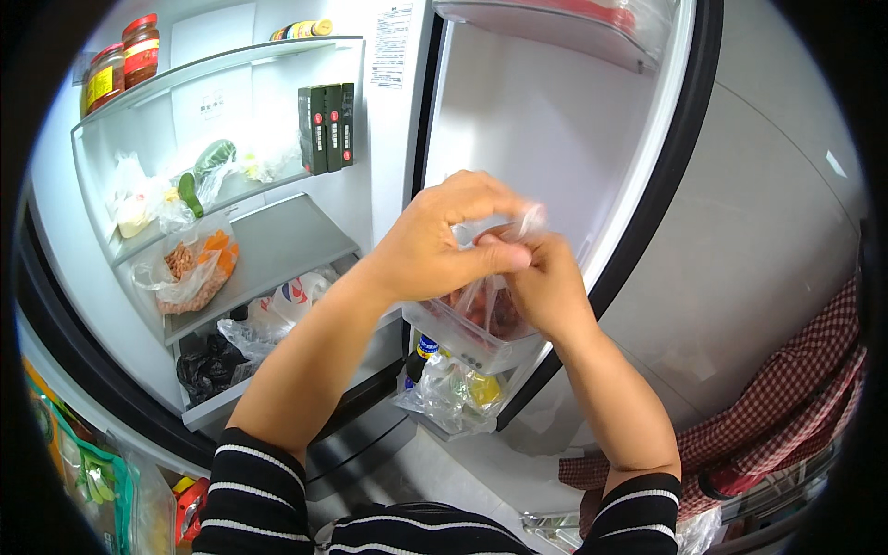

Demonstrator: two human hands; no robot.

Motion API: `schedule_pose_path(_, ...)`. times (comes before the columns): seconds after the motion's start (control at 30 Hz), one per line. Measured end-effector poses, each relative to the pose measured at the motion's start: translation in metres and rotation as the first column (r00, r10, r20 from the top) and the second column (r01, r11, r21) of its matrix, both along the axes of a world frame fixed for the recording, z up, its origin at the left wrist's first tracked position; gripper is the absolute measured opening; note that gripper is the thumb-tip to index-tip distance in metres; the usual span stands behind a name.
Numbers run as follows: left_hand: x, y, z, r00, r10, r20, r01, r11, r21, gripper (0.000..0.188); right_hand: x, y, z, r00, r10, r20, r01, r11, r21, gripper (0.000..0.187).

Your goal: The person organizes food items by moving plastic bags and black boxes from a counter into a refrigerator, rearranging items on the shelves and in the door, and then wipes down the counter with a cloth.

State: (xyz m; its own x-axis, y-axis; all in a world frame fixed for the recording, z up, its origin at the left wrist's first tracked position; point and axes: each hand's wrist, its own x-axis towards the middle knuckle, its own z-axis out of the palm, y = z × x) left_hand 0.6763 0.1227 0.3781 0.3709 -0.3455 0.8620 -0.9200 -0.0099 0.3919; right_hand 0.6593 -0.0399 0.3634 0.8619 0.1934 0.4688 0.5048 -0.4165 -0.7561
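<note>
In the door bin (472,347) of an open fridge sits a clear plastic bag (479,303) with dark reddish food in it. Both of my hands are at the bag's gathered top, close together. My left hand (453,236) curves over from the left, its thumb and fingers closing on a blurred twist of thin plastic. From the right, my right hand (548,282) grips the bag's neck with bent fingers. Some of its fingers are hidden behind the left thumb. The bag's lower part rests inside the translucent bin.
Left stand fridge shelves with red-lidded jars (141,51), dark boxes (326,128), a cucumber (190,194) and a bag of peanuts (190,273). An open drawer (208,412) holds bags. Lower door items include a bottle (421,356). A checked cloth (777,388) hangs at right.
</note>
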Motion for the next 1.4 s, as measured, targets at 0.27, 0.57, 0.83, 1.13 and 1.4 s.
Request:
schedule_pose_path(0.27, 0.037, 0.016, -0.027, 0.944, -0.052, -0.325, 0.089, 0.991, 0.098, 0.023, -0.010, 0.003, 0.018, 0.995, 0.089, -0.036, -0.077, 0.963, 0.257, 0.021)
schedule_pose_path(0.57, 0.030, 0.007, -0.012, 0.885, 0.134, -0.446, -0.083, 0.988, 0.133, 0.022, -0.005, -0.001, 0.010, 0.504, 0.059, 0.862, 0.567, 0.731, -0.381, 0.021)
schedule_pose_path(0.83, 0.034, 0.005, -0.021, 0.955, 0.225, 0.194, -0.230, 0.973, 0.001, 0.017, 0.006, -0.009, 0.011, 0.866, -0.086, 0.493, 0.314, 0.861, -0.401, 0.011)
schedule_pose_path(1.13, 0.014, 0.005, -0.013, 0.809, 0.011, -0.588, -0.035, 0.999, -0.029, 0.027, -0.009, -0.005, 0.020, 0.514, 0.035, 0.857, 0.381, 0.886, -0.265, 0.021)
schedule_pose_path(1.4, 0.030, 0.021, -0.013, 0.767, 0.239, -0.595, -0.262, 0.964, 0.049, 0.035, -0.026, -0.017, 0.002, 0.281, 0.358, 0.891, 0.277, 0.858, -0.432, 0.024)
